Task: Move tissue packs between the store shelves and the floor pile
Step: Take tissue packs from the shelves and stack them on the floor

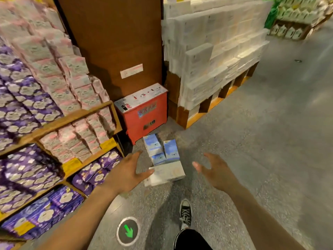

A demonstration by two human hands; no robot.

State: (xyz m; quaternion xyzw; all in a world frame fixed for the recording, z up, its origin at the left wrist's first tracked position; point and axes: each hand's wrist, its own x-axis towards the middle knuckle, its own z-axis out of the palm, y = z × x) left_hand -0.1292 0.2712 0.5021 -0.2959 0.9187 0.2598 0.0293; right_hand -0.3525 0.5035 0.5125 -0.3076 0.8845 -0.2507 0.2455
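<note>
A small pile of tissue packs lies on the grey floor: blue packs (162,148) stand at the back and a flat white pack (166,175) lies in front of them. My left hand (128,171) reaches out with spread fingers, its fingertips at the left edge of the white pack. To the right of the pack, my right hand (214,170) hovers open and holds nothing. The wooden shelves (75,117) on the left carry pink packs (72,138) and purple packs (32,170).
A red fire-equipment box (144,112) stands behind the pile against a brown column (111,42). A pallet of white packs (216,60) rises at the right. My black sneaker (185,213) and a green arrow floor sticker (128,231) are below.
</note>
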